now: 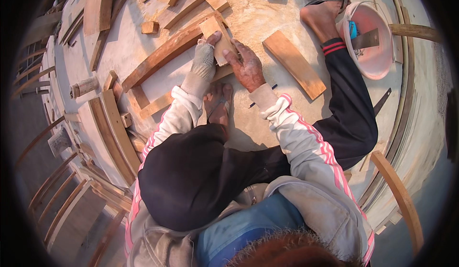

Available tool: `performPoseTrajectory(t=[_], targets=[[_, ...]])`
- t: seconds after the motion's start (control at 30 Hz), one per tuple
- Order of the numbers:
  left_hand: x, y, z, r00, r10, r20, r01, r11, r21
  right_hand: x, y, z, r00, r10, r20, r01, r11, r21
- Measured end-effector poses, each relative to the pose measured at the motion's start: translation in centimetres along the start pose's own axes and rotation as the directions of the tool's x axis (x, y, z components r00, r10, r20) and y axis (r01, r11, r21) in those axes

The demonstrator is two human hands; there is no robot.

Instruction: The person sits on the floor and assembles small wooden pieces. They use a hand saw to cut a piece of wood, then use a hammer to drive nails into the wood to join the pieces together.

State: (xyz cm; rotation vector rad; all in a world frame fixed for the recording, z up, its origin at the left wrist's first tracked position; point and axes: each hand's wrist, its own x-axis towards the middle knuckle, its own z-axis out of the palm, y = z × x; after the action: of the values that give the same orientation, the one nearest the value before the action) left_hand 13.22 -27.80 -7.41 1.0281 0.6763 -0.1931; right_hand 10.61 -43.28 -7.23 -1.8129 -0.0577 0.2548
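A short, pale wooden block [210, 27] is held between my two hands, tilted above a longer wooden beam [162, 57]. My left hand [204, 52], in a worn knitted glove with the thumb bare, grips the block from its left side, thumb on its top face; its other fingers are hidden. My right hand [248, 70], bare, closes on the block's right edge with its thumb near the lower end. Below the beam, a wooden piece [158, 105] lies on the floor. To the right of my hands rests a thick wooden plank [294, 64].
A pinkish bucket [375, 62] at the upper right holds a metal blade and something blue. A saw blade [382, 101] lies below it. Several wood offcuts [189, 4] and sawdust cover the far floor. Long planks [112, 128] and a wooden cylinder [83, 88] are at the left.
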Motion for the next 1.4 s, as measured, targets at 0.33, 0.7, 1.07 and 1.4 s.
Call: performPoseTrajectory(t=[0.33, 0.7, 1.07, 1.4], targets=[[-0.1, -0.1, 0.2, 0.996, 0.091, -0.011, -0.090, 0.993, 0.080, 0.2, 1.4, 0.5, 0.998, -0.063, -0.010, 0.062, 0.997, -0.055], [0.8, -0.2, 0.0, 0.987, 0.154, -0.041, -0.149, 0.983, 0.106, -1.0, 1.0, -6.9, 0.977, -0.006, 0.211, 0.051, 0.977, -0.208], [1.1, -0.7, -0.4, 0.985, 0.165, -0.051, -0.159, 0.982, 0.102, -5.6, 6.7, -11.1, 0.754, 0.098, 0.649, 0.575, 0.379, -0.725], [1.3, -0.9, -0.7, 0.988, 0.148, -0.049, -0.141, 0.982, 0.125, -1.5, 3.3, -15.8, 0.981, -0.052, 0.185, 0.170, 0.686, -0.707]])
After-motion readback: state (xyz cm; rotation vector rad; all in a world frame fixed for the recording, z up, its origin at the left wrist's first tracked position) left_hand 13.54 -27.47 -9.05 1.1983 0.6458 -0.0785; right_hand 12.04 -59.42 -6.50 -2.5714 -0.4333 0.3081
